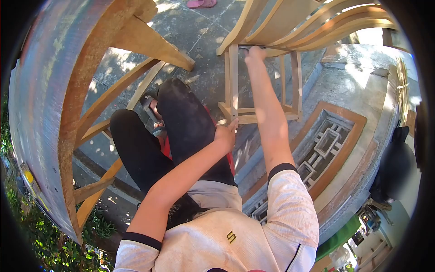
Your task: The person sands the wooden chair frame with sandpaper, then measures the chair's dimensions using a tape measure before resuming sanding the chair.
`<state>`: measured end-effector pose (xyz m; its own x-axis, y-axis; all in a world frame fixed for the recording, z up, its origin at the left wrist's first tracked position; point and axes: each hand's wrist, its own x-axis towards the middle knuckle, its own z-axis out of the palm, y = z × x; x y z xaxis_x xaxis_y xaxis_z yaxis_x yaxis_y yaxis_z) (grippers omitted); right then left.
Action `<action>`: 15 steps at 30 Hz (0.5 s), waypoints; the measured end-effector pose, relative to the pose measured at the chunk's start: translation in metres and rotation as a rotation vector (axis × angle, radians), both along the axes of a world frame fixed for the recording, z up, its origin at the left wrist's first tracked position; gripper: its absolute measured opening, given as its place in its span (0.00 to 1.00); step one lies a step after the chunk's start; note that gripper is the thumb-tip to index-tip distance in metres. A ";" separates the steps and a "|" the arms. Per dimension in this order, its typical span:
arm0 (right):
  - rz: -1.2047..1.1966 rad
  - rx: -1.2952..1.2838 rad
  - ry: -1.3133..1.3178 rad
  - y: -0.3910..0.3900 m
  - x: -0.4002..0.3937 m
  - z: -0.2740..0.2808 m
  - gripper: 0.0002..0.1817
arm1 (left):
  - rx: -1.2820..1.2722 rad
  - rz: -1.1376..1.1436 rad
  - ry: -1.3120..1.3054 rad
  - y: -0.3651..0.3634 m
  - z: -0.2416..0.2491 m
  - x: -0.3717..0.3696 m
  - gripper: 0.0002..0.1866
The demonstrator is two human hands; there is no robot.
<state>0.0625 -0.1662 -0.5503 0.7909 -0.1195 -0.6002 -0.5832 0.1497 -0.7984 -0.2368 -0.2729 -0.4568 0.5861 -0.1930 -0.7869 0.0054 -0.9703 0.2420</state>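
An unpainted wooden chair point(234, 77) with a curved, slatted back stands tilted in front of my knees. My left hand point(225, 136) is closed at the near lower end of one chair leg, beside my thigh. Stretched forward, my right hand point(255, 54) is at the rail where the seat frame meets the back. Its fingers are curled around a small greyish thing, mostly hidden, that I cannot make out; it lies against the wood.
A large wooden table point(50, 113) with a worn top and wooden braces stands on its side at the left. To the right is a concrete ledge point(349, 86) with an orange-framed grille point(326, 140). A pink slipper point(201, 3) lies on the tiled floor at the top.
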 end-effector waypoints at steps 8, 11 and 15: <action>-0.161 0.152 -0.129 -0.047 0.092 -0.051 0.22 | -0.001 0.033 -0.034 0.000 0.007 -0.003 0.49; -0.129 0.057 -0.079 -0.007 0.042 -0.038 0.23 | 0.009 0.031 -0.025 0.003 0.012 -0.002 0.49; -0.019 0.404 0.057 -0.041 0.059 0.000 0.23 | 0.004 0.023 -0.079 0.001 0.002 -0.005 0.49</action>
<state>0.1213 -0.2076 -0.5506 0.7550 0.1210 -0.6445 -0.6190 0.4557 -0.6396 -0.2421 -0.2722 -0.4549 0.6503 -0.1756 -0.7391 0.0090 -0.9711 0.2386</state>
